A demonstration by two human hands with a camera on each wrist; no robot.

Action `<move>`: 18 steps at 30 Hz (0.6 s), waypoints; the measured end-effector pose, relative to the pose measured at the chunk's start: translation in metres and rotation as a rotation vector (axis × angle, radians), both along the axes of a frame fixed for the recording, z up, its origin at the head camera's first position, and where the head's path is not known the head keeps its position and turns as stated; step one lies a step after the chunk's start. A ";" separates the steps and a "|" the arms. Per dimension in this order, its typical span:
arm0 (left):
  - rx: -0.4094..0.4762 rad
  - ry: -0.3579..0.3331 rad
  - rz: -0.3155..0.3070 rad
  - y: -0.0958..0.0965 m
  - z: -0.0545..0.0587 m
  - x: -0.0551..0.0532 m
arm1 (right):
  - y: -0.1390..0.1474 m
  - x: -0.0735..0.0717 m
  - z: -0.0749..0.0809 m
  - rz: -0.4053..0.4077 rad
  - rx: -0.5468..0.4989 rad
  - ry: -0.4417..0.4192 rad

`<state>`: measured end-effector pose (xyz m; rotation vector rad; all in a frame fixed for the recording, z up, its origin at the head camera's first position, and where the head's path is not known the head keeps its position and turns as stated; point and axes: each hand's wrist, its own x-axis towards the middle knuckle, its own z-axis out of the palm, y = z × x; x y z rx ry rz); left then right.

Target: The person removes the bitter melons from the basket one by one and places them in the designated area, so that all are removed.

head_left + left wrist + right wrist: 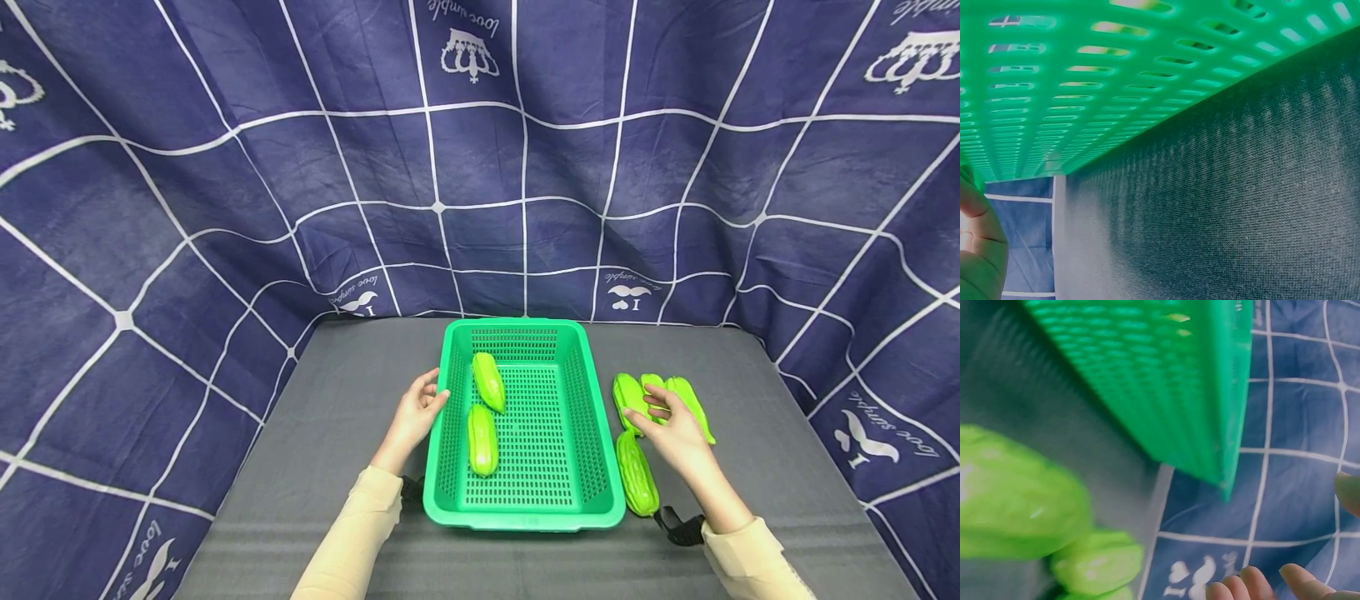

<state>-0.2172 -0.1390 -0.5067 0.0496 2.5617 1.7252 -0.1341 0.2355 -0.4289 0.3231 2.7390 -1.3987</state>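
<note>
Sorting looks partway along: two green gourds [483,442] lie inside the basket [525,521], four loose gourds [637,475] remain beside it on the desk [322,433], left hand [411,414] gripping the rim [432,454], right hand [681,429] hovering over them, grip unclosed, nothing held.

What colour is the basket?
The basket is green, rim and slotted walls alike; the head view shows it best.

Cream sleeves [354,533] and black wrist straps [684,531] leave the fingers [1255,583] bare.
</note>
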 end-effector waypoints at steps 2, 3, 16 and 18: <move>0.003 0.005 -0.003 0.000 0.000 0.000 | -0.007 -0.005 0.005 0.005 -0.008 0.013; 0.004 0.007 -0.004 0.000 0.000 0.000 | -0.011 -0.007 0.007 0.011 -0.015 0.021; -0.001 0.007 -0.005 0.000 0.002 0.001 | -0.062 -0.039 0.027 0.062 -0.082 0.126; -0.006 0.005 -0.003 0.001 0.002 0.002 | -0.070 -0.044 0.026 0.071 -0.083 0.140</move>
